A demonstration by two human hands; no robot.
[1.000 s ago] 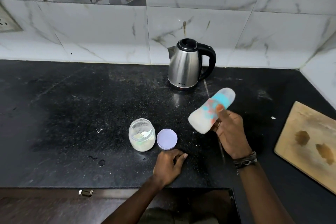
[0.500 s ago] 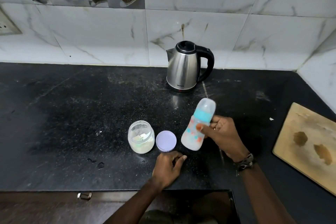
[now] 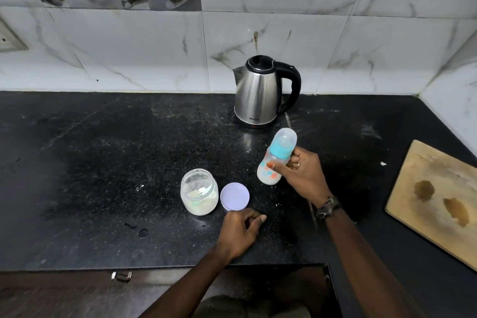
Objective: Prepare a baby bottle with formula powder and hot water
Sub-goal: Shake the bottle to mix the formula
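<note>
My right hand [image 3: 300, 175] grips a baby bottle [image 3: 276, 157] around its middle, just above the black counter. The bottle tilts to the right, has a teal collar and a clear cap, and holds milky liquid in its lower part. An open glass jar of formula powder [image 3: 198, 192] stands left of it, with its lilac lid [image 3: 235, 196] lying flat beside it. My left hand [image 3: 238, 230] rests on the counter near the front edge, fingers loosely curled, holding nothing. A steel electric kettle [image 3: 260, 95] with a black handle stands at the back.
A wooden cutting board [image 3: 436, 201] lies at the right edge of the black counter [image 3: 103, 162]. Marble-patterned wall tiles close off the back and the right corner. A few water drops [image 3: 142, 232] sit near the front. A drawer latch [image 3: 121, 276] shows below the counter edge.
The bottle went from strongly tilted and blurred to nearly upright, lower and further left. My left hand stayed on the counter.
</note>
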